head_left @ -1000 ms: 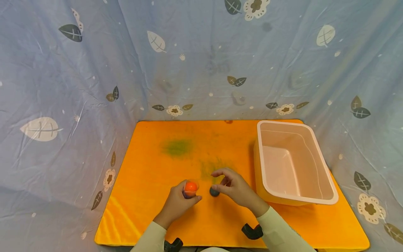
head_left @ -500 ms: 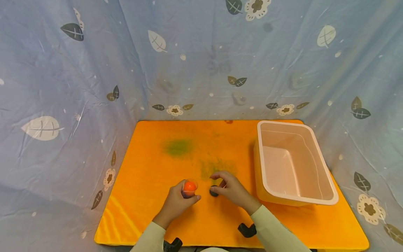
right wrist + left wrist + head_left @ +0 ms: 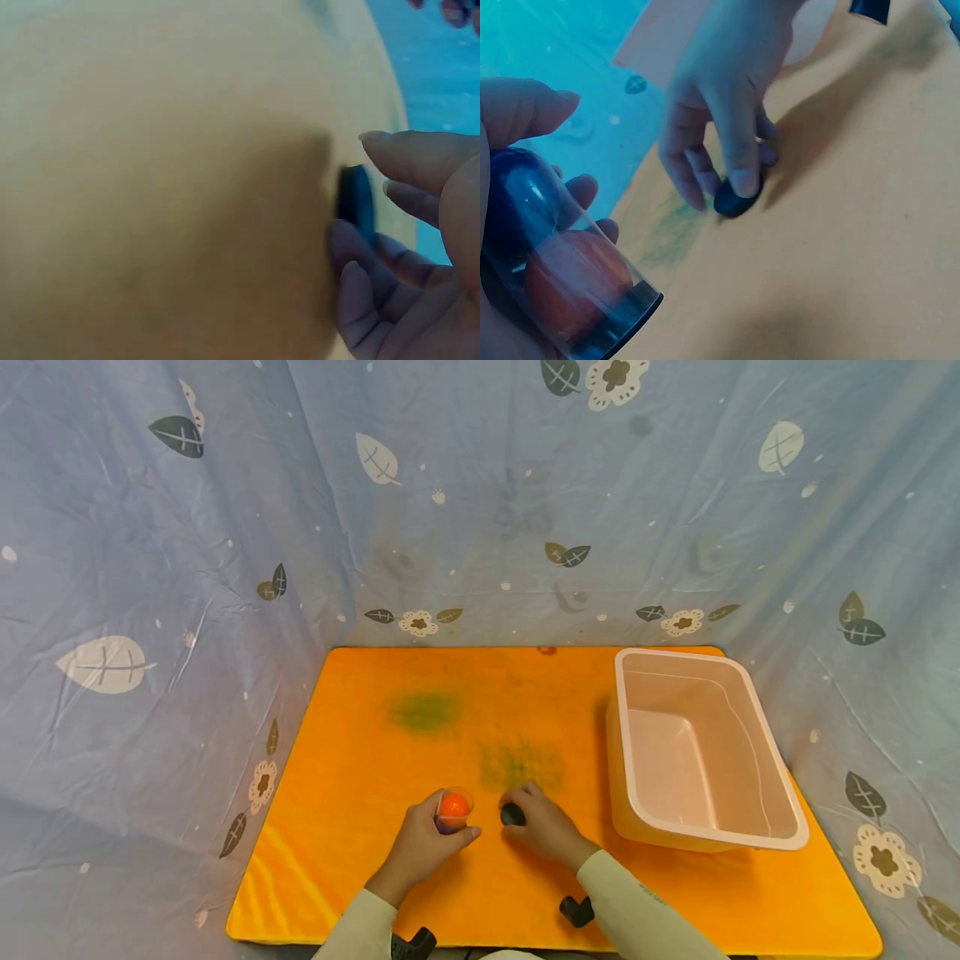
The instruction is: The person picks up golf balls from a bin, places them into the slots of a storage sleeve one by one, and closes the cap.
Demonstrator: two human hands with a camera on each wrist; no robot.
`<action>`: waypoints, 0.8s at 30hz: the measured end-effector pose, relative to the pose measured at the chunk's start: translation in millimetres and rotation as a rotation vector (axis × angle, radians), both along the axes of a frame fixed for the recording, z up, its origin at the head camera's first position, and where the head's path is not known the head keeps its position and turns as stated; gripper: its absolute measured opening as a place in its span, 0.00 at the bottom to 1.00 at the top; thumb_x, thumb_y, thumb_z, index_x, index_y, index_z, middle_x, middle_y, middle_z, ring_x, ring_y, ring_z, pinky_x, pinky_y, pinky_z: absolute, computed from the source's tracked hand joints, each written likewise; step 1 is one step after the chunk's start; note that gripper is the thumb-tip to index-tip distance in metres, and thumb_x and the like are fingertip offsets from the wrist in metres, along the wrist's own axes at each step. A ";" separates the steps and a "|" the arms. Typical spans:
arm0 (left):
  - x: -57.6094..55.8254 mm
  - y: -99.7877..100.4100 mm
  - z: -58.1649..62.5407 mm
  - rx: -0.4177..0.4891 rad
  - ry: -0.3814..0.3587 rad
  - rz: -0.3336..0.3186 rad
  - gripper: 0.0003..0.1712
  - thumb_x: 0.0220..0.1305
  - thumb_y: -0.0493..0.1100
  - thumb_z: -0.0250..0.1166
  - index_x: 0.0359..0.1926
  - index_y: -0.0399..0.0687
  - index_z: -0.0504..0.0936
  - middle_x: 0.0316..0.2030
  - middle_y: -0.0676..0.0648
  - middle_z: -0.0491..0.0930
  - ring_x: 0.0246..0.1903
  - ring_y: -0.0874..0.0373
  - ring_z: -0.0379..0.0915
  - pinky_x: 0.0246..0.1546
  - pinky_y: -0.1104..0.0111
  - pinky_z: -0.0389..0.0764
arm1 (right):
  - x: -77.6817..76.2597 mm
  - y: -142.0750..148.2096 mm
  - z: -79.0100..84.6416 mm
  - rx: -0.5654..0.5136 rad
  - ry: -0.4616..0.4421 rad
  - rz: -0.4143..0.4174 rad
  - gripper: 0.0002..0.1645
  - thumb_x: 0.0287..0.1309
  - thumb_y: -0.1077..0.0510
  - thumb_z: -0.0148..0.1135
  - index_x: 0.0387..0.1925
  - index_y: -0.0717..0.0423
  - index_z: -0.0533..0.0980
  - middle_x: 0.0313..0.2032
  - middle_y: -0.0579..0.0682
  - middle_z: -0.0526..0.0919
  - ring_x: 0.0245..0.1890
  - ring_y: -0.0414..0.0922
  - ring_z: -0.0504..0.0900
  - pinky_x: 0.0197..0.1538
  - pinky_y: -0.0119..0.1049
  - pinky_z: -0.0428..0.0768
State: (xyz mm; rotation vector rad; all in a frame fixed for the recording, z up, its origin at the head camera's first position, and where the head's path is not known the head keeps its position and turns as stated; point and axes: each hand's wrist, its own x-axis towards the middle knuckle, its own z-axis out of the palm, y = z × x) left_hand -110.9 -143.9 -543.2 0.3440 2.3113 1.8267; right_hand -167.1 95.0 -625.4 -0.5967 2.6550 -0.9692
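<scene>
My left hand (image 3: 420, 843) grips a clear tube (image 3: 641, 300) with an orange ball (image 3: 453, 806) near its rim. Deeper in the tube lies a dark blue ball (image 3: 525, 202). The tube's mouth faces up and away from the palm. Just to the right, my right hand (image 3: 547, 831) is low over the table, fingers and thumb curled round a small black round cap (image 3: 513, 814). In the right wrist view the cap (image 3: 356, 202) is tilted up on edge, fingertips against its lower end.
A pale pink plastic bin (image 3: 633, 760) stands at the right on the orange cloth-covered table (image 3: 375, 760). Green smudges (image 3: 426, 712) mark the cloth. A blue patterned curtain (image 3: 480, 527) encloses the back and both sides.
My right hand has come down and to the left, its fingers closing round the black cap. The left hand and the tube have stayed nearly in place.
</scene>
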 end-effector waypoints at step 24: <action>-0.9 5.1 1.7 -0.016 0.055 0.009 0.17 0.56 0.44 0.72 0.45 0.54 0.77 0.28 0.49 0.79 0.21 0.58 0.71 0.24 0.65 0.75 | 3.5 1.0 32.0 -0.063 0.170 -0.030 0.22 0.57 0.55 0.69 0.54 0.48 0.75 0.42 0.41 0.66 0.35 0.39 0.74 0.38 0.34 0.77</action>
